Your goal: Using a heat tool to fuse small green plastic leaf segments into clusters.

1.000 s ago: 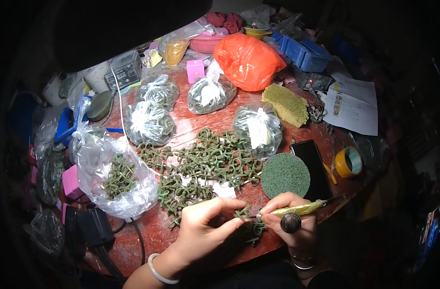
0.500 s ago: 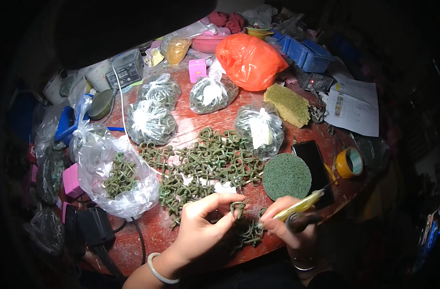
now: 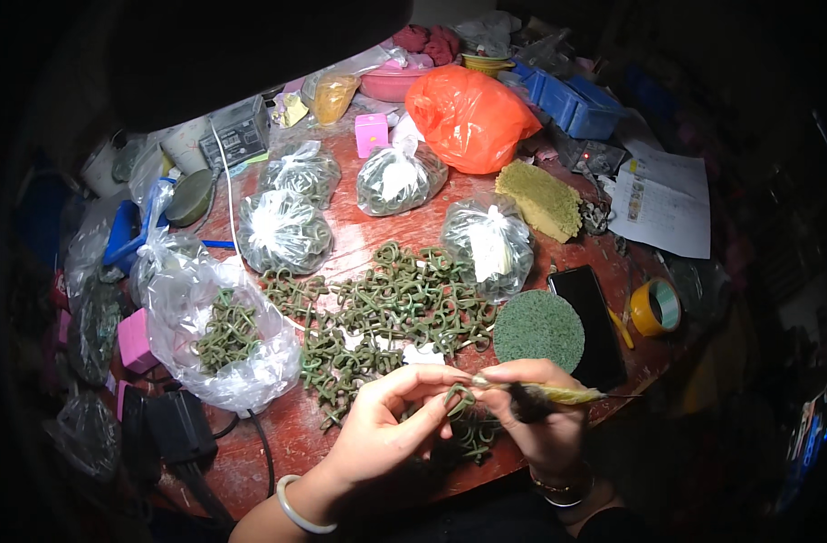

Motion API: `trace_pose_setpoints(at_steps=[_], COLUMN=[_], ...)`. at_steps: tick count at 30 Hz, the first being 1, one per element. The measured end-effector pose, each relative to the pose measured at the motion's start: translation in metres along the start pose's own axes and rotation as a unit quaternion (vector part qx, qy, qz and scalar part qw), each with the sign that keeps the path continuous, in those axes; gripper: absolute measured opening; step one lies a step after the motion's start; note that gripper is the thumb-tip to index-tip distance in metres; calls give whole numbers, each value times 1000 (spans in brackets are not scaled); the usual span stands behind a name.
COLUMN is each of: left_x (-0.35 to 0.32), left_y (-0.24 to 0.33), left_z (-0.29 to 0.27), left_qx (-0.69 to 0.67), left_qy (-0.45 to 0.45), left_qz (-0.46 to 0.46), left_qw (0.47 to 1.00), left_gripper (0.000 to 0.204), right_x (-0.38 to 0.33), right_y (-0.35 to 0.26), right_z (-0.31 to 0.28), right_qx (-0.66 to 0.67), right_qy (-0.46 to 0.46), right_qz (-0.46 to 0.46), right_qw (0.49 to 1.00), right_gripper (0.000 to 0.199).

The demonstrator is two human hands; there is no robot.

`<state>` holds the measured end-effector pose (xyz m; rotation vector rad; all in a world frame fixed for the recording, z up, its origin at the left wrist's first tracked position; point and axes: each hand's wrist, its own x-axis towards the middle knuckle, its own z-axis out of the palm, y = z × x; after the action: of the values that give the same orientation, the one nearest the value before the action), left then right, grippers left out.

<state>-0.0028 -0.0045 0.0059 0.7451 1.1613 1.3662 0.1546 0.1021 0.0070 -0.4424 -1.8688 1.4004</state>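
Observation:
Between the thumb and index finger of my left hand [image 3: 386, 421] is a small green ring [image 3: 461, 398], held near the table's front edge. My right hand [image 3: 542, 434] grips a slim yellow-green pen-like tool [image 3: 572, 395], with a dark blurred part beside the fingers. Both hands' fingertips meet at the ring, and the tool's working end is hidden there. Just beyond my hands spreads a heap of similar green rings [image 3: 413, 294]; a few more lie beneath my fingers. On the left, an open clear plastic bag [image 3: 260, 385] has loose rings in it.
Tied clear bags [image 3: 285, 233] of rings stand behind the heap. To the right are a round green pad [image 3: 540, 333], a black phone [image 3: 603, 330] and a yellow tape roll [image 3: 656, 308]. A red plastic bag [image 3: 468, 118] sits farther back. Cables and a black adapter [image 3: 180, 425] lie left.
My right hand has moved left and up with the tool, bringing its fingers against the ring. The tool has swung to lie nearly level. My left hand stays nearly in place.

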Motion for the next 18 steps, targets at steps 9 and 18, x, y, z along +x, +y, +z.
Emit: trace_pose_setpoints(at_steps=[9, 18], left_x=[1, 1], left_y=[-7, -4], left_z=[7, 8], left_qx=[189, 194], left_qy=[111, 140], left_qz=[136, 204], left_qw=[966, 949], left_gripper=[19, 19], right_x=[-1, -3], right_y=[-8, -13], right_z=[-6, -7], right_qx=[-45, 6], right_qy=[13, 43], right_qz=[-7, 47], right_qw=[999, 998], right_gripper=[16, 19])
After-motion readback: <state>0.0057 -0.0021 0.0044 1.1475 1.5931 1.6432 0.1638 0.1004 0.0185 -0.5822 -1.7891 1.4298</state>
